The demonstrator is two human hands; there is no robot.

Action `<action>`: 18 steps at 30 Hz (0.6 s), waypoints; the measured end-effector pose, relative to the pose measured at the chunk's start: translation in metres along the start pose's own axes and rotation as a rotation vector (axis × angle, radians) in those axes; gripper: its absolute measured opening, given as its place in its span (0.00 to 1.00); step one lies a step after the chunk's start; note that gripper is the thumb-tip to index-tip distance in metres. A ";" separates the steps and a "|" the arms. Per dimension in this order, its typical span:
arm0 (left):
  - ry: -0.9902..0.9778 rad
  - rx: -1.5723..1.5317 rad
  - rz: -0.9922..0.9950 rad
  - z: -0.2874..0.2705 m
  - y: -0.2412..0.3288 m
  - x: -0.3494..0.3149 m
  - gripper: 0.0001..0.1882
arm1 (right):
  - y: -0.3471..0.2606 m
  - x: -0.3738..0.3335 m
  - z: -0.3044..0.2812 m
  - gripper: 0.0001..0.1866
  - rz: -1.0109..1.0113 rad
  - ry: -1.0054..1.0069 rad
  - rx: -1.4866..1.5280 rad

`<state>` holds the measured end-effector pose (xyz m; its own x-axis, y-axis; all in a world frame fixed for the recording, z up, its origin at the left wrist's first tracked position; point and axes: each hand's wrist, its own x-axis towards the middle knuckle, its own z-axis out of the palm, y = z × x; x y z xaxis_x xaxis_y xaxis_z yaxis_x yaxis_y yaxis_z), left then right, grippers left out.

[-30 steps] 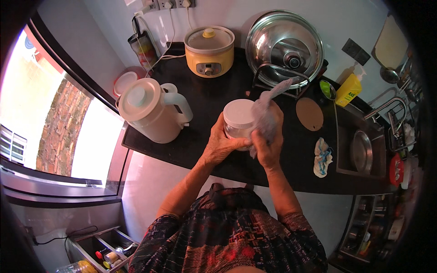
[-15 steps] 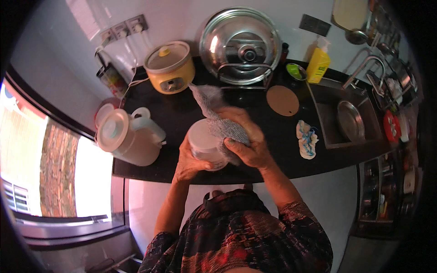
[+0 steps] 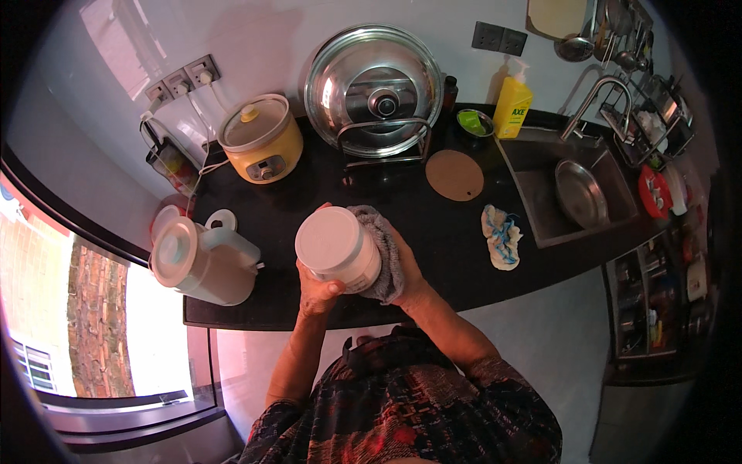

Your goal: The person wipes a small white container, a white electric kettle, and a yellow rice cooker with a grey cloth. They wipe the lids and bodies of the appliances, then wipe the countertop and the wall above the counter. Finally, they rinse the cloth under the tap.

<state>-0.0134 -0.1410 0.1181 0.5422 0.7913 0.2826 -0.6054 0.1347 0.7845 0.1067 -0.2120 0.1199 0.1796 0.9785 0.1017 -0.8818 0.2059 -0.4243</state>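
Observation:
A round white-lidded jar (image 3: 331, 240) is held up over the front part of the black counter. My left hand (image 3: 315, 292) is closed round its left side, with the thumb lying along the near side. In my right hand (image 3: 411, 272) is a grey cloth (image 3: 386, 255), bunched and pressed against the jar's right side. Most of the right fingers are hidden behind the cloth and jar. The jar stands slightly tilted, lid uppermost.
On the left stand a plastic pitcher (image 3: 209, 267) and a yellow electric cooker (image 3: 263, 147). A large steel lid (image 3: 363, 93) leans in a rack behind. To the right lie a round brown mat (image 3: 454, 175), a crumpled cloth (image 3: 502, 238) and a sink (image 3: 533, 182) holding a pan (image 3: 581, 193).
The grey cloth, earlier draped across the jar's right top with a loose end flung up, is now gathered down along its side. The jar's lid is uncovered. The head view has shifted slightly.

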 end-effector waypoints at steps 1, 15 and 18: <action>0.011 0.036 -0.001 -0.002 -0.007 0.000 0.57 | 0.000 -0.001 -0.005 0.25 0.018 0.048 0.024; 0.464 0.265 0.139 -0.011 -0.063 0.027 0.42 | -0.046 -0.021 -0.047 0.18 0.296 0.159 -0.444; 0.483 0.128 0.097 -0.007 -0.067 0.015 0.45 | -0.052 -0.002 -0.059 0.24 0.311 0.159 -0.412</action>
<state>0.0309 -0.1340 0.0656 0.1372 0.9861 0.0940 -0.5473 -0.0036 0.8369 0.1778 -0.2240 0.0892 0.0289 0.9775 -0.2091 -0.6655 -0.1373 -0.7337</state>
